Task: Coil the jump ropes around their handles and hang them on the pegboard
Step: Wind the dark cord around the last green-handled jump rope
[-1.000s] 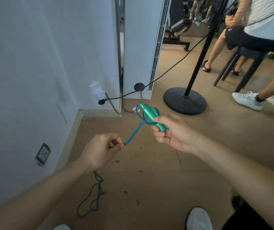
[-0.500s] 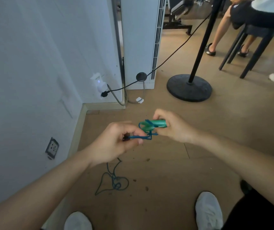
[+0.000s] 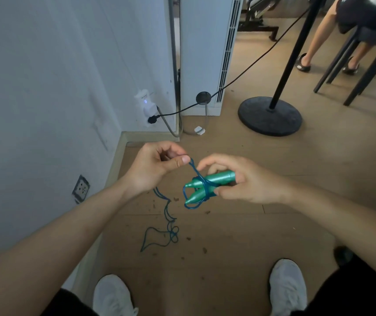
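Head view: right hand [image 3: 248, 181] grip holds both handles [image 3: 214, 179]; left hand [image 3: 155, 167] grip pinches rope [image 3: 195, 171]. Risk: if tension drops, wraps slide off the tapered tips; the tangled trailing slack may snag.

The jump rope handles [image 3: 207, 185] sit mid-frame between the left hand [image 3: 152, 169] and right hand [image 3: 248, 182]. The rope [image 3: 173, 234] lies on the floor [image 3: 250, 236] below them, and a stand base [image 3: 270, 116] is at upper right.

Rear ends of the green handles [image 3: 217, 177] are hidden inside the right hand [image 3: 250, 181]
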Available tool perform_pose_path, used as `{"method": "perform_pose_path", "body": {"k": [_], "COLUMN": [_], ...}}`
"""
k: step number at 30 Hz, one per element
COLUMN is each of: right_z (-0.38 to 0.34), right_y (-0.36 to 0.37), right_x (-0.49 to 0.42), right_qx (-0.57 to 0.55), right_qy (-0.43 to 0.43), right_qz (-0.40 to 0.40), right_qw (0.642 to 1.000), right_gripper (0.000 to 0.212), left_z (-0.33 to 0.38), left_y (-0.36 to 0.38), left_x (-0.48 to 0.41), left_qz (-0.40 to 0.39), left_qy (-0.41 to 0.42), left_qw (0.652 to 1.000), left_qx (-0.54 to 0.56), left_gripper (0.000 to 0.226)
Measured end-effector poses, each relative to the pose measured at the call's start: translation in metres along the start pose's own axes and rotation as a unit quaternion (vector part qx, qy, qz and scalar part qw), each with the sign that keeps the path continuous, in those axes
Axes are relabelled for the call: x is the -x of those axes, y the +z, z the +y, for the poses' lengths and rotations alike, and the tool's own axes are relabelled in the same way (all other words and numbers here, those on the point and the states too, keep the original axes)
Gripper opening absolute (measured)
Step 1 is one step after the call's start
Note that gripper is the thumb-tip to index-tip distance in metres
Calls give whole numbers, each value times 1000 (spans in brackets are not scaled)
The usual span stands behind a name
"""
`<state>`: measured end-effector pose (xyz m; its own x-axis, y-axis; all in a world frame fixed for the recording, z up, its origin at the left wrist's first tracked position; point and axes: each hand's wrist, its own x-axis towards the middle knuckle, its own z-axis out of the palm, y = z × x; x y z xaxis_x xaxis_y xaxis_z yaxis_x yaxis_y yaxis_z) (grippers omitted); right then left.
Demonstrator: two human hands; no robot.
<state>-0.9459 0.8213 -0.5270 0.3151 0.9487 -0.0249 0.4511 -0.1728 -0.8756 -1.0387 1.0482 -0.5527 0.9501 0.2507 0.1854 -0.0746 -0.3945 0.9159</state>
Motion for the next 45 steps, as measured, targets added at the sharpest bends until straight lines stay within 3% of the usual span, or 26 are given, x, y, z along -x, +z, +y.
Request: {"method": "perform_pose_path", "body": {"k": [8,11,16,19,23,26,30,34,39,42,45], "right_z": [-8,-9,-4,-1,0,2,10,23,28,21,14], "right_y": [-1,-4,-15,-22,-28,-31,-34,-33,-25,-21,-17], "right_x": [1,-1,-5,-8,-12,-14,-16,-16,-12,-9,-6], "right_qx": [-61,-93,-261,-343,-385,-399,-360,-160,41,54,55], "right_qy": [-9,-13,11,41,47,51,60,80,80,89,85], "right_qz": [-22,-15,74,151,221,261,324,327,189,96,52], "right_qw": [998,995,963,926,895,877,873,928,978,990,993], "right_gripper": [62,53,41,39,34,30,29,25,34,41,40], "left_z": [-2,-1,-5,-10,-17,-20,-13,8,30,37,37], "left_y": [-3,0,-2,-5,-5,-6,-5,1,6,5,4], "left_x": [0,2,8,11,16,21,34,43,41,38,33], "left_qz": [-10,-21,-22,-12,7,-8,-88,-154,-138,-95,-51], "left_qy": [12,17,-7,-25,-46,-14,95,167,214,213,186], "left_qw": [1000,1000,1000,1000,999,997,967,939,939,952,969], "left_qx": [5,10,10,9,18,-71,-221,-259,-231,-200,-154], "left_gripper": [15,13,20,8,13,23,15,6,10,9,10]}}
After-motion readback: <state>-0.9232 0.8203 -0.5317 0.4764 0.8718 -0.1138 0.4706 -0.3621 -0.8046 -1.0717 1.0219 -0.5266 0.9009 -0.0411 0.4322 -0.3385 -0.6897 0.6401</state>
